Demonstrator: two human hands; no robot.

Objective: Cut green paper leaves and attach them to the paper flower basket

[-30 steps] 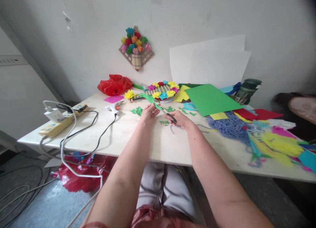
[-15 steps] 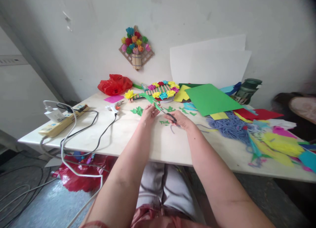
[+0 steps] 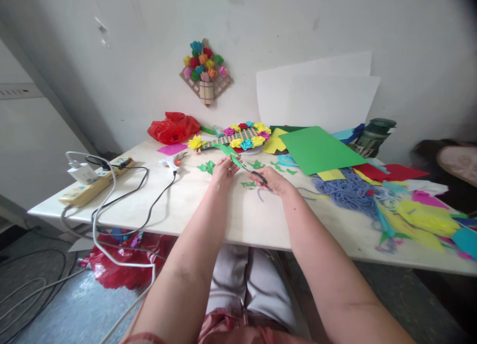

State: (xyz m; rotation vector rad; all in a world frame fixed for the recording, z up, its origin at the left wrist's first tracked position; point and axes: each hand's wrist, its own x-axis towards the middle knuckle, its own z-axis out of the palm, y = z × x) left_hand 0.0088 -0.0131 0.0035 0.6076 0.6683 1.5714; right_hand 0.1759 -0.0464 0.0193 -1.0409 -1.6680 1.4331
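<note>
My left hand point(image 3: 225, 168) pinches a strip of green paper point(image 3: 224, 149) above the table. In my right hand point(image 3: 271, 180) is a pair of scissors point(image 3: 260, 177) with dark handles, its blades pointing left and meeting the green paper at my left fingertips. How far the blades are apart is too small to tell. Cut green pieces point(image 3: 207, 167) lie just left of my left hand, and more green scraps point(image 3: 256, 164) are scattered behind and under the scissors. Behind my hands rests a woven guitar-shaped craft point(image 3: 246, 134) edged with colourful paper flowers.
A hot glue gun point(image 3: 173, 162) and a power strip point(image 3: 96, 185) with cables occupy the left side. To the right are a green sheet point(image 3: 322, 151), blue-grey yarn point(image 3: 345, 192) and heaped coloured paper point(image 3: 425, 217). A red plastic bag point(image 3: 174, 128) sits near the wall.
The green strip has shifted slightly at my left fingertips, with less of it showing behind the hand. The scissors stay in almost the same place.
</note>
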